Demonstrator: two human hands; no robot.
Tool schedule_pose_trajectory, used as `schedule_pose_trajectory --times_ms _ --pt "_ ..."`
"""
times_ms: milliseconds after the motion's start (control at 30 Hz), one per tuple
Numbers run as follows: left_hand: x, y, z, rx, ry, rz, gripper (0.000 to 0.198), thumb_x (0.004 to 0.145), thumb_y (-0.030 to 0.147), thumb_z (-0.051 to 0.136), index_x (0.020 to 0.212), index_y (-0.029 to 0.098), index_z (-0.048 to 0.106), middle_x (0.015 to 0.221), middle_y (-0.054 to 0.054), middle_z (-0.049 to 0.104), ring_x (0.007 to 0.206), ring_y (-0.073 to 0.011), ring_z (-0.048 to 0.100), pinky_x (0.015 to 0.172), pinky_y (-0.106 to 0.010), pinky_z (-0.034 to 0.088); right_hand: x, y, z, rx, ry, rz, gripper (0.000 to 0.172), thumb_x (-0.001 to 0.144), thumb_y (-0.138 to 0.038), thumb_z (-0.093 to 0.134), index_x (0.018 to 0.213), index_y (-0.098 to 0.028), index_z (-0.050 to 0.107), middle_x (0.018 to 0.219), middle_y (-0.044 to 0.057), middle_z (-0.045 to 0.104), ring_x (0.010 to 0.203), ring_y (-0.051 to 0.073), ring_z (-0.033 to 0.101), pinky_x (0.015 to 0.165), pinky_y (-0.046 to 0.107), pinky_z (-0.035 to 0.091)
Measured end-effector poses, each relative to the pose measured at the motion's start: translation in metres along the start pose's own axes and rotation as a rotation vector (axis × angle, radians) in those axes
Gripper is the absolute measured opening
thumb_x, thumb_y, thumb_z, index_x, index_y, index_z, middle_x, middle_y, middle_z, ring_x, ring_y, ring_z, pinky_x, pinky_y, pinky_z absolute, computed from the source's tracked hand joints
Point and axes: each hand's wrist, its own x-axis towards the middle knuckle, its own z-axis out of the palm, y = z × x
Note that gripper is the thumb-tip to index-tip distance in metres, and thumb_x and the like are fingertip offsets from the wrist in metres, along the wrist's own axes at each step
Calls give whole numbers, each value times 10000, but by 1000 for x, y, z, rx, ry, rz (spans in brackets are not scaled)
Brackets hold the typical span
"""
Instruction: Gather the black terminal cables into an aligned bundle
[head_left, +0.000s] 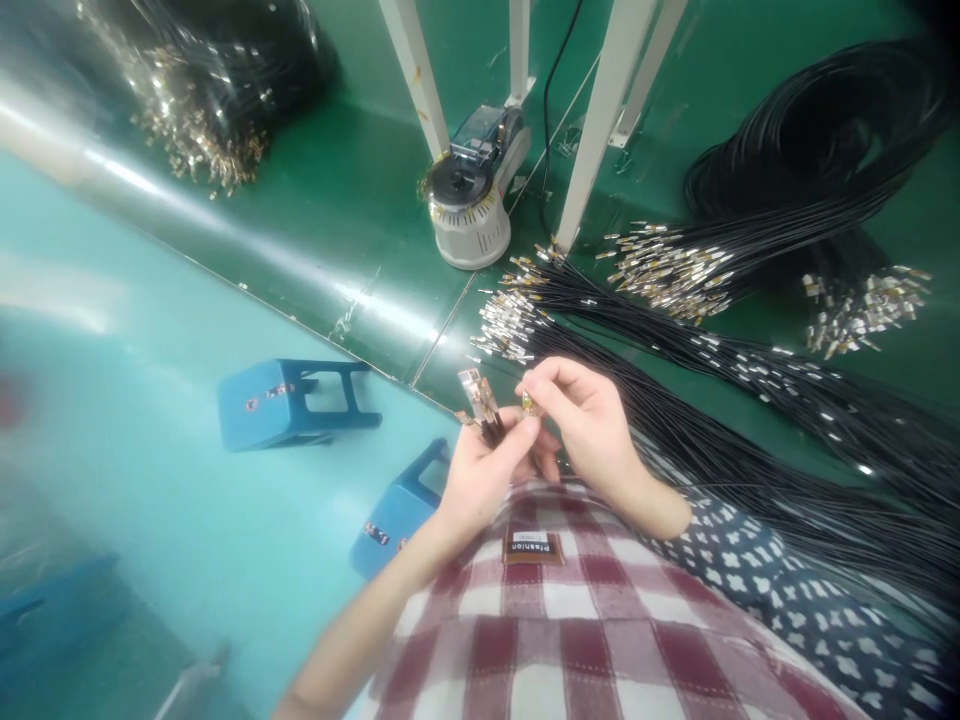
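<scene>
My left hand (pixel 484 465) is closed around a few black cables (pixel 491 428) whose metal connectors (pixel 472 385) stick up past the fingers. Close by on the right, my right hand (pixel 592 430) pinches a small yellow and silver piece (pixel 528 403) between thumb and fingertips. It sits by my left thumb tip and looks like a cable end with yellow tape, though the fingers partly cover it. Both hands are held together above the checked apron (pixel 570 640), near the table edge.
A round tape dispenser (pixel 469 225) stands on the green table (pixel 337 240) beside white metal legs (pixel 592 140). Black cable bundles (pixel 675 390) with silver ends spread to the right, with a big coil (pixel 810 130) behind. Blue stools (pixel 259 405) stand on the floor at left.
</scene>
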Motion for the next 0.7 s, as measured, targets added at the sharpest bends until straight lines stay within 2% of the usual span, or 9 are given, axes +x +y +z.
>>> schedule_pose_trajectory --times_ms 133,233,333,467,567,700 --pt "-1 1 -1 2 -1 -3 255 854 349 603 718 138 647 531 -35 631 396 -73 472 403 -200 291 2 0 1 3 -58 30 305 829 -436 636 720 -163 551 506 -66 488 302 40 404 265 154 295" --pt "-2 1 -3 23 -1 10 249 874 334 580 738 141 661 506 -17 601 390 -57 423 418 -201 298 5 3 -4 -10 -111 10 318 846 -457 608 752 -153 611 551 -44 512 384 50 450 324 162 369" --pt "-2 1 -3 33 -17 24 252 882 336 570 749 145 665 502 -8 574 426 -69 452 437 -205 313 6 4 -10 -22 -115 -30 317 848 -455 613 762 -151 636 598 -25 555 473 61 508 421 170 443" --pt "-2 0 -3 52 -33 43 249 871 348 588 743 147 659 520 1 550 457 -77 473 449 -209 323 4 -2 -16 12 -266 75 293 806 -402 687 716 -151 568 488 -51 541 405 97 550 411 200 451" --pt "-3 2 -3 72 -55 39 253 872 358 586 758 146 664 503 8 537 444 -71 453 454 -209 330 5 -7 -20 8 -342 94 295 813 -380 688 696 -143 558 490 -43 559 427 111 581 443 213 468" --pt "-4 6 -4 66 -70 11 282 875 380 571 769 140 676 508 -4 552 429 -69 432 441 -213 316 9 -6 -23 -31 -335 30 289 831 -391 667 695 -144 600 523 -39 559 496 94 567 532 223 479"
